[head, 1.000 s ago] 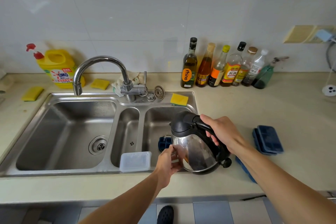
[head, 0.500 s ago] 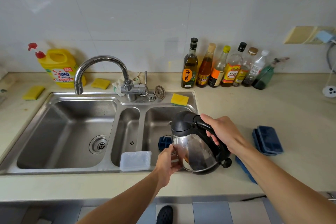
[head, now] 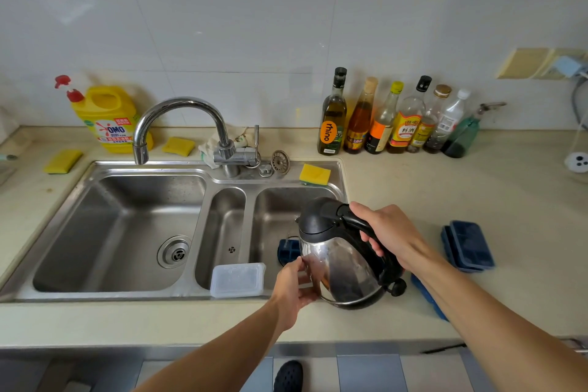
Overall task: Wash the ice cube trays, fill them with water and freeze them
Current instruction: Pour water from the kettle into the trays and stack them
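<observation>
Step in hand: the person is tipping a kettle over the right basin of the sink, judged to be filling a tray with water.
Right grip: it is wrapping fully round the black handle and carrying the kettle's weight.
Left grip: thumb and bent fingers are cupping the steel wall low on the kettle's near side, steadying the tilt.
Tray in the sink: a dark blue ice cube tray is lying on the basin floor, just beyond the left grip and below the spout. Only one end with a few cells is showing, as the kettle is hiding the rest.
Water: no stream can be made out, and the level in the cells is too hidden to judge.
Doing it well: the right grip should be tilting slowly while the left is guiding the spout along the rows. A thin stream is likely to spare the shallow cells from splashing over.
Lifting out: a soft-looking tray is probably going to flex when full, so both ends will want support.
Other trays: two more blue ones are sitting stacked on the counter, well to the right of the right grip.
Clear lid: it is resting on the sink's front edge, just left of the left grip.
</observation>
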`<act>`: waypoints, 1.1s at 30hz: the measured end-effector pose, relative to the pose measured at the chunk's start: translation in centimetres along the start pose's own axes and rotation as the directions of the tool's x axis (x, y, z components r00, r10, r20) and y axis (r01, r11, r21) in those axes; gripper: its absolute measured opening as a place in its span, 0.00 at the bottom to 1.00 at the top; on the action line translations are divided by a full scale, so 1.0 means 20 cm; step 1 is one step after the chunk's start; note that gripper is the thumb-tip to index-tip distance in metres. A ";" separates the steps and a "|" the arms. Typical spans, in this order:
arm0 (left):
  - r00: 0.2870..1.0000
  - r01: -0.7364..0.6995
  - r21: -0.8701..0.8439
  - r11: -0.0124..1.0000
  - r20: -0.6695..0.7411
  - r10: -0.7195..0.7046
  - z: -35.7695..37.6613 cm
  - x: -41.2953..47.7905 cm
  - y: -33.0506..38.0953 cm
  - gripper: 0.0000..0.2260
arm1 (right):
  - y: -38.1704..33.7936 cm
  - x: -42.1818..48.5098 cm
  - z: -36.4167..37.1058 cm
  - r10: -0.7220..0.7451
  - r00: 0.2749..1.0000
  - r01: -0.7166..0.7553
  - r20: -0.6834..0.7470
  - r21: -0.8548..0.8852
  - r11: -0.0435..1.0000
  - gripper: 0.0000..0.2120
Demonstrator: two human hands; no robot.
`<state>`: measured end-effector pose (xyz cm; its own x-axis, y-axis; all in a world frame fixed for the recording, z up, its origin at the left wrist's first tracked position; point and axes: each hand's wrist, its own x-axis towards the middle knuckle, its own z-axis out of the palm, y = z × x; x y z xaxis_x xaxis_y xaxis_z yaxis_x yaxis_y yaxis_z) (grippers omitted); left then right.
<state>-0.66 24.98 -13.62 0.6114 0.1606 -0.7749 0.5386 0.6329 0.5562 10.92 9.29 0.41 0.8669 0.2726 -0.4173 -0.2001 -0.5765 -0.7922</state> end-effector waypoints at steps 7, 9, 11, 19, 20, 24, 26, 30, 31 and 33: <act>1.000 -0.002 0.002 1.000 -0.012 0.002 0.00 -0.02 -0.02 0.13 | 0.01 -0.02 0.00 -0.004 1.000 0.004 0.001 0.005 1.000 0.29; 1.000 0.002 -0.001 1.000 -0.015 -0.002 0.00 -0.02 -0.02 0.13 | 0.01 -0.03 0.00 -0.004 1.000 0.004 0.003 0.003 1.000 0.29; 1.000 0.004 -0.002 1.000 -0.013 -0.004 0.00 -0.03 -0.03 0.12 | 0.01 -0.03 -0.01 -0.003 1.000 0.003 0.005 0.004 1.000 0.30; 0.999 0.026 -0.009 1.000 -0.018 -0.026 0.02 -0.02 -0.04 0.12 | 0.02 -0.05 -0.03 -0.006 1.000 0.006 -0.001 0.012 1.000 0.29; 0.999 0.029 -0.008 1.000 -0.016 -0.029 0.02 -0.02 -0.04 0.12 | 0.02 -0.05 -0.03 -0.007 1.000 0.007 -0.001 0.012 1.000 0.29; 1.000 0.027 -0.009 1.000 -0.008 -0.028 0.03 -0.02 -0.06 0.13 | 0.04 -0.06 -0.04 -0.011 1.000 0.011 -0.004 0.011 1.000 0.32; 1.000 0.024 -0.009 1.000 0.002 -0.024 0.03 -0.02 -0.06 0.13 | 0.04 -0.06 -0.05 -0.006 1.000 0.006 -0.002 0.007 1.000 0.31; 1.000 0.023 -0.004 1.000 0.012 -0.023 0.04 -0.02 -0.07 0.14 | 0.05 -0.07 -0.06 0.002 1.000 -0.002 -0.004 0.017 1.000 0.30; 1.000 0.025 -0.003 1.000 0.014 -0.024 0.04 -0.03 -0.07 0.15 | 0.05 -0.07 -0.06 0.003 1.000 -0.003 -0.006 0.018 1.000 0.30; 0.999 0.028 -0.002 1.000 0.018 -0.028 0.05 -0.02 -0.08 0.15 | 0.05 -0.08 -0.07 0.004 1.000 -0.004 -0.011 0.020 1.000 0.29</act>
<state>-1.22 23.23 -13.80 0.6062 0.1290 -0.7848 0.5549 0.6383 0.5335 9.97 7.20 0.83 0.8711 0.2619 -0.4155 -0.2123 -0.5622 -0.7993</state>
